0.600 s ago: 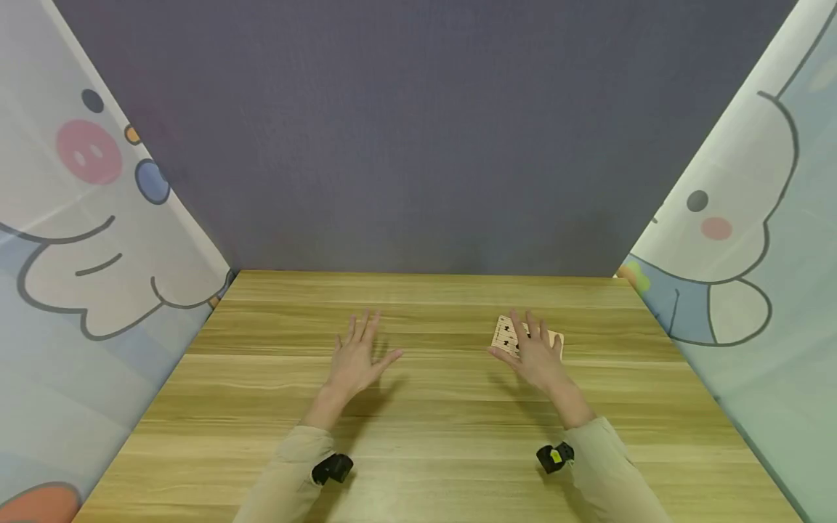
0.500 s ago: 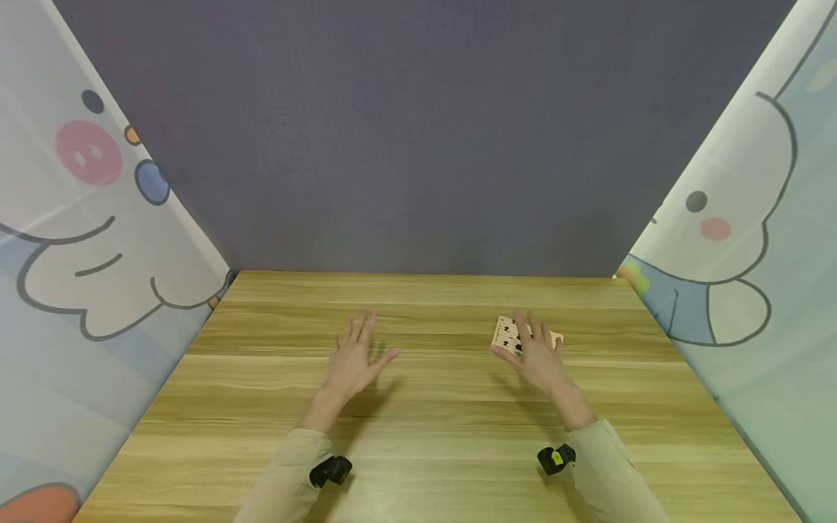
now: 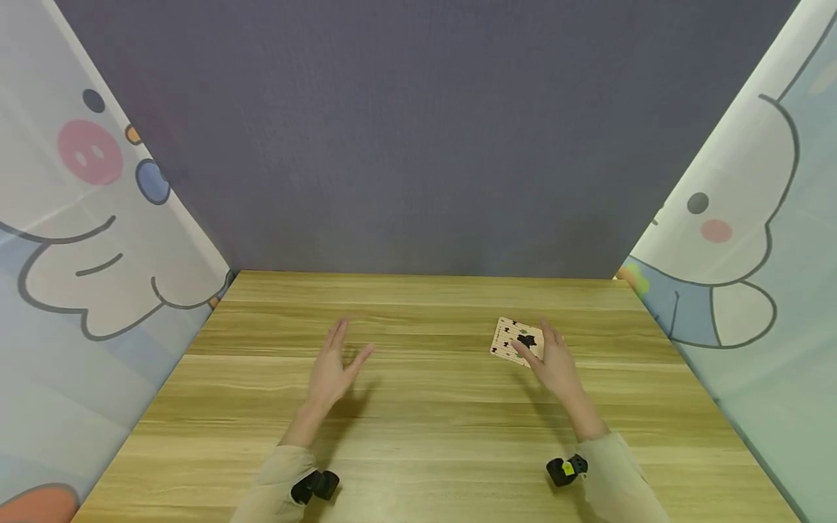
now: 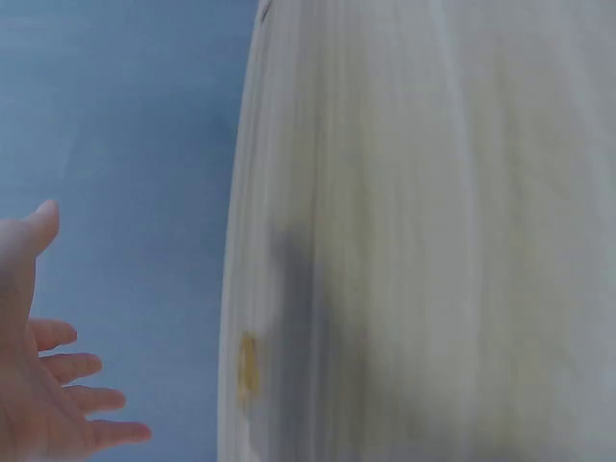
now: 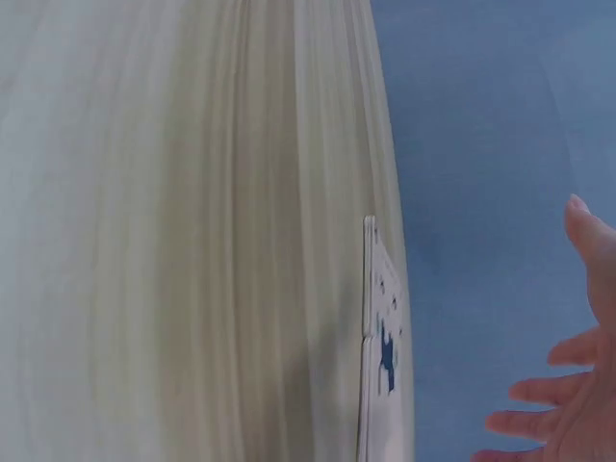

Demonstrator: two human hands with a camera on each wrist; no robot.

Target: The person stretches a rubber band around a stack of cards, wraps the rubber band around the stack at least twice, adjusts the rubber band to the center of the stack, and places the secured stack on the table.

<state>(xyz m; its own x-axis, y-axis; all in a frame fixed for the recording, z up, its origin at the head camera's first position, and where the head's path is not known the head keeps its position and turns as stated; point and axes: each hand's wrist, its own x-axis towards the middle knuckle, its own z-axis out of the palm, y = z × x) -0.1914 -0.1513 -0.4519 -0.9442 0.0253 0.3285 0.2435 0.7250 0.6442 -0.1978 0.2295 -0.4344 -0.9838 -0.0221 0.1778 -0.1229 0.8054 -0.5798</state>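
Against the earlier frame, both hands sit farther to the person's right or left, each on its own side, and a little nearer the body; the right hand (image 3: 556, 363) uncovers more of the card (image 3: 516, 338), which keeps its place. The left hand (image 3: 328, 372) shows more edge-on than before.

We find the card lying flat on the right part of the table (image 3: 418, 407), toward the back wall (image 3: 418, 145). It bears dark figures on a pale striped ground (in the right wrist view its near edge shows a double line, perhaps a seam or a second layer; we cannot tell).

Fingers: in the wrist views those of both hands fan apart, thumbs well away, and nothing is between them. The right hand hangs above the card's right end, apart from it as we see it from the wrist; the left hand is above bare wood, well apart from the card.

Progress, by our judgement: the card rests unheld, so no lifting or turning is under way. Whether the handling is finished or not yet begun we cannot settle; any remaining work would call for a grip.
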